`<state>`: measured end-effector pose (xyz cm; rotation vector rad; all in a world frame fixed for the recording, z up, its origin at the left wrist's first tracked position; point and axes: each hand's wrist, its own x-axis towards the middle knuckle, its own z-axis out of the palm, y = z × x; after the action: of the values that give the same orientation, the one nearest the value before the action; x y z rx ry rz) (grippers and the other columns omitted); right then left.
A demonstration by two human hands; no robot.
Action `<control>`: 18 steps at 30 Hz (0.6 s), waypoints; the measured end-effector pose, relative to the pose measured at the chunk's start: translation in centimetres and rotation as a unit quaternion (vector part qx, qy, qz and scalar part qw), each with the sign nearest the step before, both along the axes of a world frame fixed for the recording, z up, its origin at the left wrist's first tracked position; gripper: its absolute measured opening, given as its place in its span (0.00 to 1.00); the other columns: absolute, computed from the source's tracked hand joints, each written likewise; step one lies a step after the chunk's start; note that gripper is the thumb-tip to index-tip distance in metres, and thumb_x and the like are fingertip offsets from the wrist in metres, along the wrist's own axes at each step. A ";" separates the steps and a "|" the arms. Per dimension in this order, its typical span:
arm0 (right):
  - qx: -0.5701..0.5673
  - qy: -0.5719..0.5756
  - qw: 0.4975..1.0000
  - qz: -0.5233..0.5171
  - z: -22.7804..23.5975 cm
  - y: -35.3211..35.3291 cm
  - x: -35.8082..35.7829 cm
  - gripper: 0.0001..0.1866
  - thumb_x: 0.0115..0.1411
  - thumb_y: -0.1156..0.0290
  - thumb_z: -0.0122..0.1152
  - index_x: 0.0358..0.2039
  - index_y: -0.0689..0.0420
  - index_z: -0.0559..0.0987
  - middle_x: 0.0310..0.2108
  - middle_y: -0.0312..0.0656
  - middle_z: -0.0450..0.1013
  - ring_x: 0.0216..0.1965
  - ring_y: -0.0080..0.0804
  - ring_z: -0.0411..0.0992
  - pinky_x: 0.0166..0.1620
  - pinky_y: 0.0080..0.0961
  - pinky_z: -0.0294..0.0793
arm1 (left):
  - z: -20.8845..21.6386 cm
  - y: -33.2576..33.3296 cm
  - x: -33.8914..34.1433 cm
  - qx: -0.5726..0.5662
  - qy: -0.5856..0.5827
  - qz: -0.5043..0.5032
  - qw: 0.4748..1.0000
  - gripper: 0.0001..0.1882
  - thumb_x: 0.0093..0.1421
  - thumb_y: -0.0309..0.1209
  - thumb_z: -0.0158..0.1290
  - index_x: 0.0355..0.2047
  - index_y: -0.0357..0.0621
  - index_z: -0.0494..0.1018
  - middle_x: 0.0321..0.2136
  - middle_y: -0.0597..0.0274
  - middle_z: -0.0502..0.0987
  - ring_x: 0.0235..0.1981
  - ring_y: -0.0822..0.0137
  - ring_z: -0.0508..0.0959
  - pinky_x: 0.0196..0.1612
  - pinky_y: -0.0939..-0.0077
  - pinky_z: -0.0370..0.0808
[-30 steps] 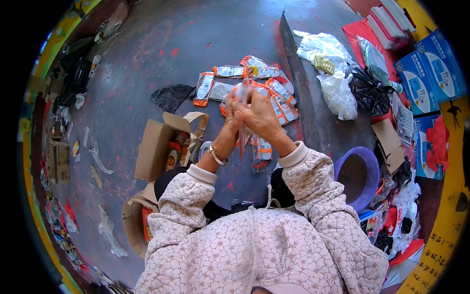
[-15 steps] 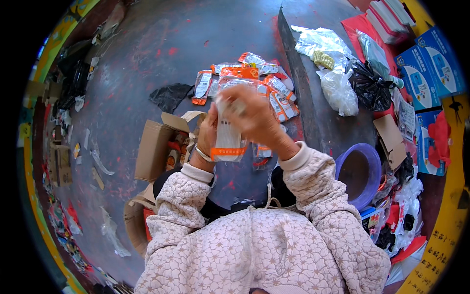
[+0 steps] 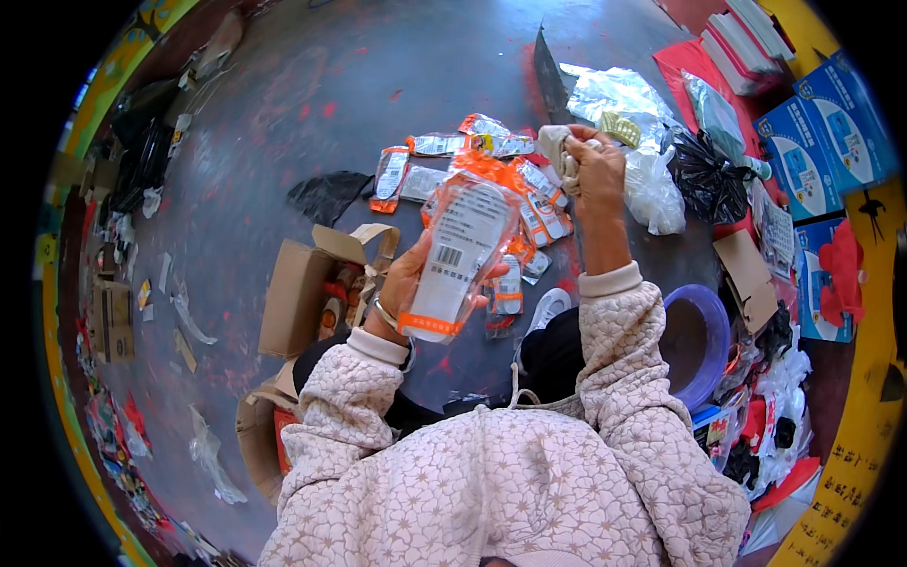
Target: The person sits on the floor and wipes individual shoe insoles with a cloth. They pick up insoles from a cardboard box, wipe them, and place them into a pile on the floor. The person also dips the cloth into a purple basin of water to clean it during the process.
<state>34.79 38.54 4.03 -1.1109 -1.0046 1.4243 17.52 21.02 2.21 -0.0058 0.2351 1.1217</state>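
My left hand (image 3: 404,276) grips a clear plastic packet of insoles (image 3: 461,248), its pale back printed and barcoded, with orange bands at top and bottom. It tilts toward me over the floor, thumb and fingers around its lower part. To the right and farther off, my right hand (image 3: 601,175) is raised, its fingers closed on a crumpled off-white cloth (image 3: 559,156). Beyond the held packet lie several similar orange and silver packets (image 3: 540,210), loosely heaped on the floor and partly covered by it.
An open cardboard box (image 3: 295,298) with orange packets inside stands at my left. A purple basin (image 3: 710,345) sits at my right. Plastic bags (image 3: 652,189), a black bag (image 3: 713,175) and blue boxes (image 3: 803,161) line the right side. A dark cloth piece (image 3: 329,192) lies on the floor.
My right hand, earlier blurred over the packet, has swung away to the right with the cloth. The packet has tilted and its printed back shows more fully.
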 end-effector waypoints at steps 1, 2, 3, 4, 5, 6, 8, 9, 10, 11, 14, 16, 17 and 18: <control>0.012 0.061 0.998 0.008 0.9 -0.7 0.0 0.03 0.53 0.77 0.55 0.29 0.59 0.76 0.27 0.34 0.72 0.24 0.19 0.71 0.25 0.18 0.70 | 0.1 -0.2 0.1 -0.002 0.001 -0.006 1.000 0.31 0.60 0.44 0.42 0.60 0.44 0.49 0.56 0.43 0.57 0.56 0.41 0.60 0.42 0.48 0.75; 0.060 0.008 0.995 0.074 1.7 -1.8 -0.4 0.03 0.52 0.77 0.55 0.29 0.59 0.76 0.27 0.34 0.72 0.25 0.21 0.71 0.26 0.20 0.70 | 0.2 -0.4 0.1 -0.004 0.001 -0.013 1.000 0.31 0.60 0.42 0.43 0.61 0.46 0.49 0.56 0.42 0.57 0.56 0.41 0.60 0.42 0.48 0.75; 0.108 -0.045 0.984 0.137 3.0 -3.6 -1.3 0.03 0.52 0.77 0.56 0.28 0.59 0.76 0.27 0.35 0.73 0.25 0.23 0.71 0.26 0.21 0.70 | 0.4 -0.7 0.2 0.024 0.037 -0.010 0.999 0.31 0.59 0.39 0.44 0.61 0.48 0.48 0.56 0.43 0.57 0.55 0.40 0.60 0.42 0.47 0.75; 0.154 -0.098 0.964 0.194 3.5 -4.7 -2.2 0.03 0.51 0.77 0.56 0.28 0.58 0.76 0.28 0.36 0.73 0.26 0.25 0.72 0.27 0.22 0.70 | 0.5 -0.7 0.2 0.053 0.073 -0.012 0.996 0.32 0.57 0.35 0.45 0.61 0.50 0.47 0.56 0.43 0.57 0.55 0.39 0.60 0.42 0.47 0.75; 0.292 -0.177 0.915 0.215 2.5 -5.1 -3.1 0.03 0.50 0.77 0.55 0.28 0.59 0.75 0.26 0.38 0.72 0.27 0.29 0.71 0.30 0.24 0.70 | 0.6 -0.8 0.2 0.082 0.108 -0.014 0.991 0.34 0.56 0.32 0.46 0.61 0.52 0.46 0.55 0.43 0.57 0.55 0.38 0.60 0.42 0.47 0.74; 0.422 -0.249 0.840 0.233 1.4 -5.3 -3.8 0.03 0.50 0.77 0.54 0.27 0.59 0.74 0.25 0.41 0.71 0.29 0.33 0.71 0.32 0.25 0.70 | 0.8 -0.8 0.2 0.085 0.127 -0.024 0.988 0.35 0.54 0.30 0.46 0.61 0.54 0.46 0.55 0.43 0.57 0.54 0.38 0.61 0.41 0.47 0.75; 0.406 -0.388 0.809 0.176 -0.3 -4.9 -3.8 0.04 0.49 0.76 0.54 0.28 0.59 0.75 0.24 0.42 0.69 0.31 0.35 0.71 0.37 0.27 0.69 | 0.9 -1.0 0.0 0.089 0.161 -0.047 0.982 0.38 0.51 0.26 0.47 0.61 0.57 0.45 0.55 0.42 0.57 0.53 0.38 0.62 0.40 0.47 0.75; 0.378 -0.451 0.794 0.150 -1.6 -3.4 -3.1 0.05 0.50 0.77 0.55 0.29 0.58 0.75 0.24 0.42 0.70 0.31 0.34 0.71 0.36 0.27 0.69 | 0.8 -1.2 -0.1 0.093 0.163 -0.049 0.981 0.38 0.51 0.25 0.47 0.61 0.56 0.45 0.55 0.42 0.57 0.53 0.38 0.62 0.40 0.47 0.76; 0.348 -0.514 0.774 0.121 -2.2 -2.0 -2.3 0.05 0.50 0.77 0.55 0.29 0.58 0.75 0.25 0.42 0.70 0.31 0.33 0.71 0.36 0.26 0.70 | 0.8 -1.1 -0.2 0.099 0.163 -0.052 0.980 0.38 0.51 0.25 0.47 0.61 0.54 0.46 0.55 0.41 0.57 0.53 0.38 0.62 0.40 0.47 0.76; 0.268 -0.476 0.830 0.113 -2.2 -0.8 -1.6 0.06 0.51 0.76 0.54 0.31 0.59 0.75 0.26 0.42 0.71 0.31 0.33 0.72 0.35 0.28 0.71 | 0.8 -0.9 -0.4 0.105 0.167 -0.053 0.979 0.38 0.51 0.24 0.48 0.61 0.53 0.46 0.55 0.40 0.57 0.53 0.38 0.62 0.39 0.48 0.76; 0.048 -0.153 0.985 0.065 -1.7 1.4 0.4 0.07 0.54 0.74 0.52 0.32 0.59 0.75 0.28 0.41 0.73 0.28 0.31 0.73 0.33 0.28 0.74 | 0.2 -0.1 -0.5 0.074 0.114 0.004 0.991 0.37 0.52 0.26 0.48 0.61 0.48 0.46 0.54 0.38 0.57 0.53 0.37 0.62 0.38 0.48 0.77; -0.096 0.123 0.982 0.105 -1.6 1.2 0.2 0.08 0.54 0.73 0.52 0.34 0.61 0.74 0.29 0.41 0.73 0.27 0.31 0.74 0.32 0.28 0.75 | 0.2 -0.1 -0.6 0.054 0.070 -0.016 0.996 0.34 0.58 0.33 0.45 0.62 0.54 0.44 0.56 0.45 0.56 0.56 0.42 0.60 0.41 0.52 0.75; -0.162 0.243 0.942 0.167 -1.6 0.6 0.1 0.09 0.54 0.74 0.53 0.35 0.63 0.73 0.29 0.42 0.73 0.28 0.33 0.74 0.32 0.28 0.76 | -0.1 -0.2 -0.4 0.027 0.037 -0.008 0.999 0.32 0.60 0.36 0.44 0.61 0.51 0.45 0.56 0.45 0.57 0.56 0.43 0.60 0.42 0.52 0.75; -0.223 0.355 0.879 0.225 -1.3 -0.1 0.0 0.11 0.53 0.74 0.55 0.37 0.65 0.72 0.30 0.43 0.73 0.28 0.34 0.74 0.31 0.28 0.76 | -0.3 -0.2 -0.3 0.002 0.003 -0.001 1.000 0.30 0.61 0.39 0.42 0.61 0.48 0.47 0.56 0.45 0.57 0.56 0.45 0.61 0.43 0.52 0.74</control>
<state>34.76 38.44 2.71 -0.5558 -0.4045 2.2993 17.22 20.78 1.90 0.0006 0.2383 1.1212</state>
